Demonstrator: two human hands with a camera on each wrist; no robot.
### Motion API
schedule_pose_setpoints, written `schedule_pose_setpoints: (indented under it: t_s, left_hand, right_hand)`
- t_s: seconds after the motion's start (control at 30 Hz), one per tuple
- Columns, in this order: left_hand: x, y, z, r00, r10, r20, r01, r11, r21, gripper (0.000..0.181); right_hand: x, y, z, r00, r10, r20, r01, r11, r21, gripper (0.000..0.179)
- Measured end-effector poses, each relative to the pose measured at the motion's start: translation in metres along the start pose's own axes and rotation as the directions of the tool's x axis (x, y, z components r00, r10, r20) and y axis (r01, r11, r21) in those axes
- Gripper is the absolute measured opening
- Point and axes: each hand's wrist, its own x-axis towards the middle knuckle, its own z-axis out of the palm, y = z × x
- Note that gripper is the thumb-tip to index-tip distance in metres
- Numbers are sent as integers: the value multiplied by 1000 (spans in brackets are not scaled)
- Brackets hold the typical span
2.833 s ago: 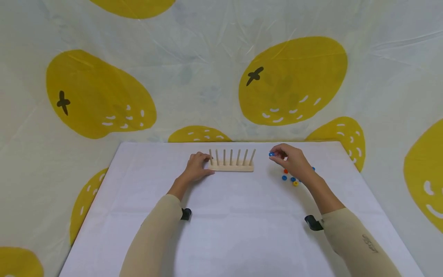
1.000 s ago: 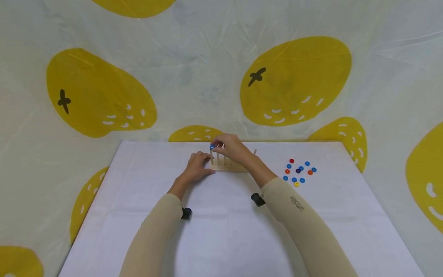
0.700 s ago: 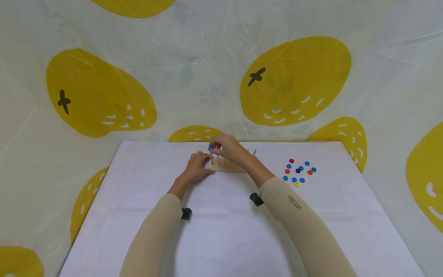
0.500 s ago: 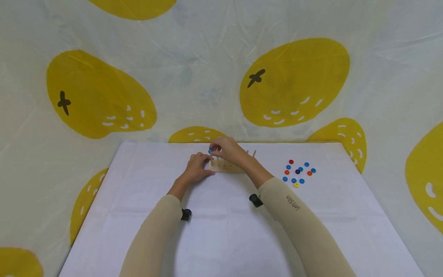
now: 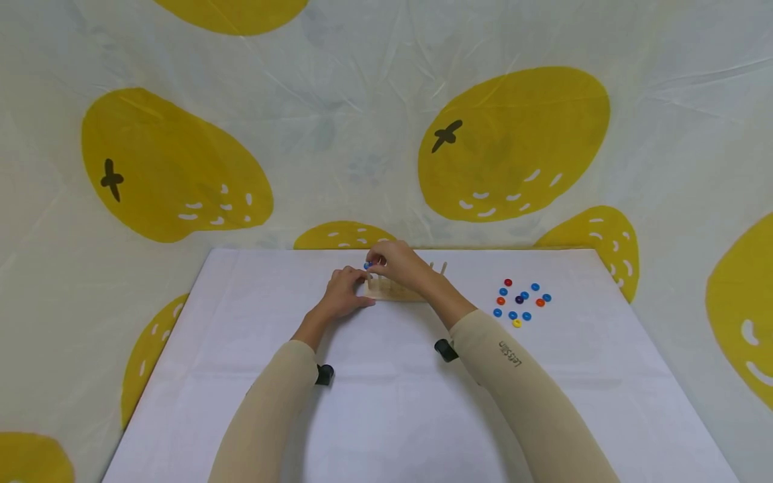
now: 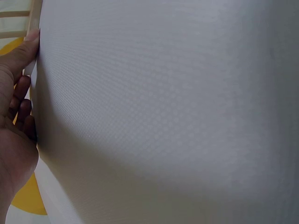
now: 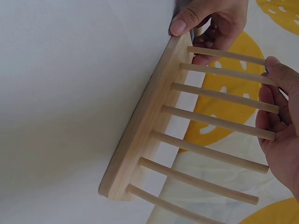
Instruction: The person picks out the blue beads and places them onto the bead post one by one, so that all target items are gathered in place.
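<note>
A wooden peg rack (image 5: 392, 294) with a row of upright pegs stands near the table's far edge. My left hand (image 5: 343, 292) grips its left end, thumb on the front side and fingers behind, and the left wrist view shows that same hand (image 6: 16, 93) at the rack's end. My right hand (image 5: 401, 265) pinches a small blue ring (image 5: 367, 265) at the top of the leftmost peg. In the right wrist view only a sliver of the blue ring (image 7: 266, 65) shows at that peg's tip, mostly hidden by the fingers. The other pegs bear no rings.
Right of the rack, several loose rings lie scattered on the white table (image 5: 386, 402): blue ones, a red ring (image 5: 508, 282), orange ones, a dark purple ring (image 5: 519, 300) and a yellow ring (image 5: 517, 323). A fruit-patterned cloth (image 5: 338, 134) hangs behind.
My right hand has carried the blue ring left from beside the loose rings to the leftmost peg, then lowered slightly there. The left hand has kept its grip on the rack.
</note>
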Motion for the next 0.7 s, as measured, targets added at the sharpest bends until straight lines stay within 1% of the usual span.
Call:
schedule_pose_setpoints:
  t_s: [0.23,0.47,0.7]
  left_hand:
    - [0,1,1,1000,-12,2,12,1000,1,57]
    - [0,2,0,1000,-7,-7,7,1000,4,58]
    - [2,0,2,1000,-9,-9,9,1000,15,60]
  right_hand:
    - [0,-1,-1,1000,29,12,-29,1000,-9,15]
    - [0,0,-2,1000,22,10,-22,1000,-21,14]
    - [-4,-1,-6,1000,21,11,-21,1000,-21,21]
